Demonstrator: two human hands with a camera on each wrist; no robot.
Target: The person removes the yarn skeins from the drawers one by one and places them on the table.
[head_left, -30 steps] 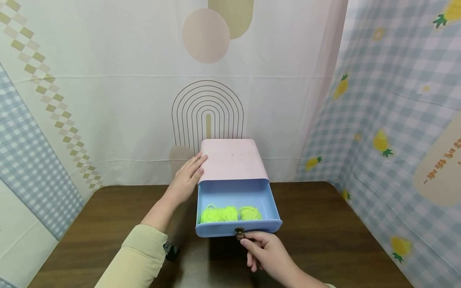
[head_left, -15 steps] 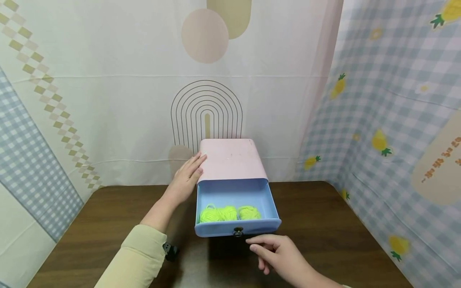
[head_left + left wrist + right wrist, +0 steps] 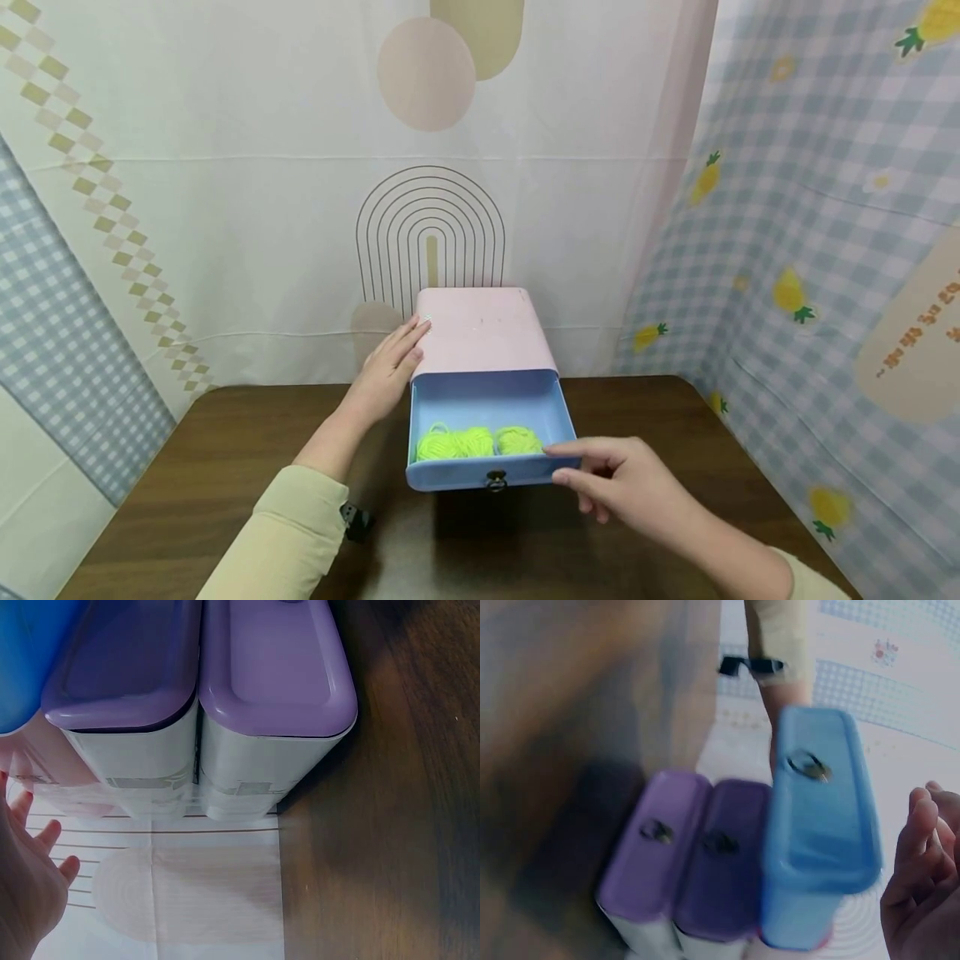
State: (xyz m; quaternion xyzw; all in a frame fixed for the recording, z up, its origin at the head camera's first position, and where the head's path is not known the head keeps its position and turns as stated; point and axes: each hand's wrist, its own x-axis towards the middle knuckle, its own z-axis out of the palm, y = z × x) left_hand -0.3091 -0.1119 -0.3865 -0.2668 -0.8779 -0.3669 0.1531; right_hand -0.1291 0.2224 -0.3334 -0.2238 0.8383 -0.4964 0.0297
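A small chest with a pink top (image 3: 483,329) has its upper blue drawer (image 3: 450,477) pulled out. Neon-green balls of yarn (image 3: 476,443) lie along the drawer's front, and a dark ring pull (image 3: 496,481) hangs from its face. My left hand (image 3: 381,379) rests with straight fingers against the chest's upper left side. At the drawer's front right corner is my right hand (image 3: 633,483), index fingertip at the rim near the rightmost ball, thumb lower and apart. The right wrist view has the right hand (image 3: 926,877) beside the blue drawer front, holding nothing.
Two closed purple-fronted drawers (image 3: 277,667) show under the blue one in the wrist views, each with a ring pull (image 3: 657,831). The chest stands on a dark wooden table (image 3: 637,433). Behind it hangs a patterned cloth (image 3: 262,250), with a checked cloth (image 3: 810,208) at right.
My right hand has let go of the ring pull, drawn back, then risen to the right, up to the drawer's front right corner. The left hand and drawer hold their places.
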